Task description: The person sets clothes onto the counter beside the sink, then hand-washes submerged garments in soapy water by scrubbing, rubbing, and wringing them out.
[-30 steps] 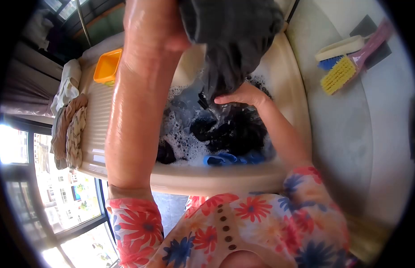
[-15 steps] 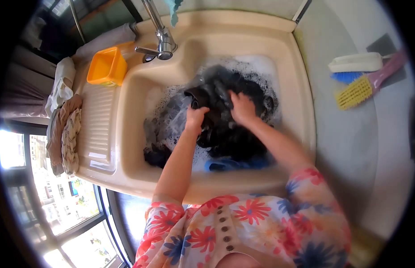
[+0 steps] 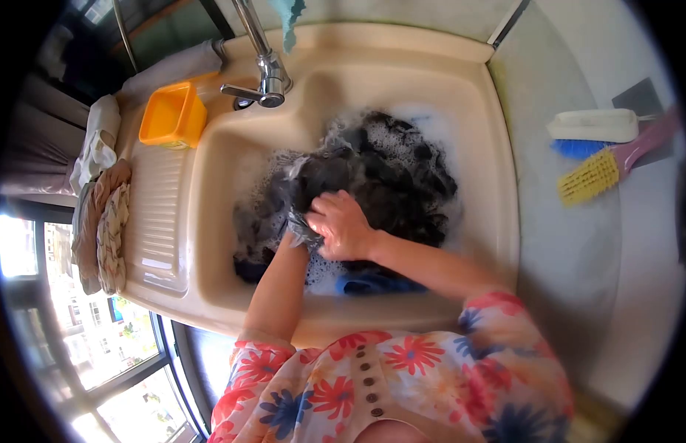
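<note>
Sink (image 3: 472, 46): beige, smooth, soft gloss, plastic or composite, can't tell; drainboard (image 3: 154, 236) along its left edge ribbed, glossy. Faucet (image 3: 272, 77) at back edge: polished metal, shiny. Tub (image 3: 195, 122) near back left corner: yellow plastic, smooth, semi-gloss. Dark garment (image 3: 324, 176): wet cloth, wrinkled, dull sheen. Blue cloth (image 3: 372, 285) by front edge: soaked fabric. Folded cloths (image 3: 112, 236) at left edge: matt, creased. Brush (image 3: 616, 159) beyond right edge: rough yellow bristles (image 3: 585, 181), smooth pink plastic-looking handle (image 3: 644, 143)
</note>
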Demonstrator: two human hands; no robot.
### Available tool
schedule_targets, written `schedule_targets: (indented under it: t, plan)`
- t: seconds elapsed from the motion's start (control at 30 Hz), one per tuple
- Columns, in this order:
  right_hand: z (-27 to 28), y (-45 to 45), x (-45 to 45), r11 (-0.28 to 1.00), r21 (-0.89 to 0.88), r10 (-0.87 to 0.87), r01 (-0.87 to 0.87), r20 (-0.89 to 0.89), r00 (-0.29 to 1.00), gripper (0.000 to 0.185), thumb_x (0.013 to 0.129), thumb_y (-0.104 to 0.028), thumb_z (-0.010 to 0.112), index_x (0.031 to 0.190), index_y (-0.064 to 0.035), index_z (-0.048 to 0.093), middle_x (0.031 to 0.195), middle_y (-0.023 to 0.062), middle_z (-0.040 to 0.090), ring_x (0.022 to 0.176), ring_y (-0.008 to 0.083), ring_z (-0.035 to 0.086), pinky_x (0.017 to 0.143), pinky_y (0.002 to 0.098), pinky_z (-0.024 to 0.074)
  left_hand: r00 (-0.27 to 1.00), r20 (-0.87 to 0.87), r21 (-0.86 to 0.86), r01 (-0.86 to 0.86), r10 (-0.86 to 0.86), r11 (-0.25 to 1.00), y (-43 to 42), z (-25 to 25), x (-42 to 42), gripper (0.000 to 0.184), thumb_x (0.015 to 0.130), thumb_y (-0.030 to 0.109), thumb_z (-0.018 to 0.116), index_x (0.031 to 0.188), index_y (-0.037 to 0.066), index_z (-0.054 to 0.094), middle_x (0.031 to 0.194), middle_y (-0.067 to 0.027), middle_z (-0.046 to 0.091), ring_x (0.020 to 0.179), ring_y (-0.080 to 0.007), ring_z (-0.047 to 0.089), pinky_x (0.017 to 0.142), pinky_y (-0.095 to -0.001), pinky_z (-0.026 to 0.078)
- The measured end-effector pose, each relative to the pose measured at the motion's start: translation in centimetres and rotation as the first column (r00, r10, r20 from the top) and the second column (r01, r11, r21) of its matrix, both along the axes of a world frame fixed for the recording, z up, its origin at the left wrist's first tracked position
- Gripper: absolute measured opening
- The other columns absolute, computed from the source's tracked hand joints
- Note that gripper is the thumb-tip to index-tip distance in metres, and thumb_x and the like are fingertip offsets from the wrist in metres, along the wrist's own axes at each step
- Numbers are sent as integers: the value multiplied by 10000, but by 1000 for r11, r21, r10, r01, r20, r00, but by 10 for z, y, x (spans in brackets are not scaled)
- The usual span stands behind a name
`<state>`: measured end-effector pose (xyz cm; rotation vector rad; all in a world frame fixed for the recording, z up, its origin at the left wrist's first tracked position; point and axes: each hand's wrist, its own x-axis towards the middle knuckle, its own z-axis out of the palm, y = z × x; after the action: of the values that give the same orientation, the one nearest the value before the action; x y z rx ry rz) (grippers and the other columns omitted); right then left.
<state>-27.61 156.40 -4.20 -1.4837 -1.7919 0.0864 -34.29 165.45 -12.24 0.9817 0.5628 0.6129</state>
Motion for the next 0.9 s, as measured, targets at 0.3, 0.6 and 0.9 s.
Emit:
schedule_targets:
  t: [0.3, 0.6, 0.9]
  plan:
    - [-92, 10, 167, 630, -692, -477, 353, 13, 879, 335, 710, -276, 583, 958, -55, 622, 962, 189, 616, 926, 355, 575, 807, 425, 453, 970, -236, -420, -151, 52, 895, -3, 35, 18, 236, 784, 122, 558, 915, -72, 588, 838, -135, 636, 676, -263, 630, 620, -361, 537]
    - [-202, -39, 143, 654, -640, -385, 403, 176, 906, 352, 682, -94, 587, 1022, -12, 557, 981, 221, 553, 897, 363, 549, 781, 429, 443, 810, -586, -109, -35, -36, 993, -7, 19, 7, 453, 732, 190, 684, 1108, -12, 530, 988, -122, 616, 872, -227, 602, 743, -342, 488]
    - [3, 0, 14, 994, -48, -104, 102, -35, 994, 140, 589, -117, 597, 653, -50, 491, 686, 153, 507, 684, 367, 512, 604, 443, 400, 987, 146, -401, 124, -70, 908, -2, -25, 2, 331, 859, 306, 520, 1068, 49, 542, 975, -89, 587, 881, -186, 569, 798, -346, 474]
